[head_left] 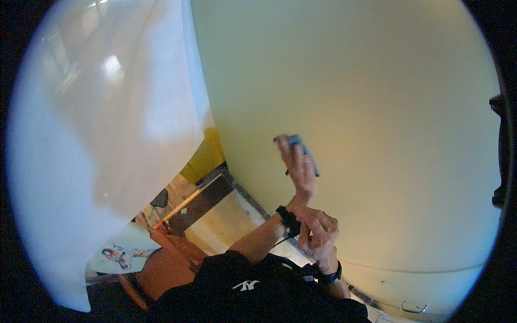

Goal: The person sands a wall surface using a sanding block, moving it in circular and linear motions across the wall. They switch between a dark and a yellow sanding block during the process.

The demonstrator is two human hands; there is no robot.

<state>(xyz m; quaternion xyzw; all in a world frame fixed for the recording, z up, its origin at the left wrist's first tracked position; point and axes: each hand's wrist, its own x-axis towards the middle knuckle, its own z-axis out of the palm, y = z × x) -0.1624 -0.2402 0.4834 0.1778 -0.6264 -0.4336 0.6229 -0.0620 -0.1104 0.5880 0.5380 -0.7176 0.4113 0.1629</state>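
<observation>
My left hand (299, 168) reaches up over a large pale green wall-like surface (371, 107). Under its outstretched fingers is a flat blue-grey pad (308, 153) with a dark edge, lying against or just off that surface. What kind of pad it is does not show. Just below, my right hand (319, 230) is closed with its fingers curled, close beside my left wrist. Whether anything small is inside those fingers is hidden. Each wrist wears a black band: the left wristband (289, 220) and the right wristband (330, 273).
A big white sheet (107, 134) hangs at the left. Lower down are a yellow panel (207, 159), a wooden stick (191, 203), a brown-orange chair (167, 266) and a pale cushion with a colourful print (126, 250). A metal handle (413, 308) sits at lower right.
</observation>
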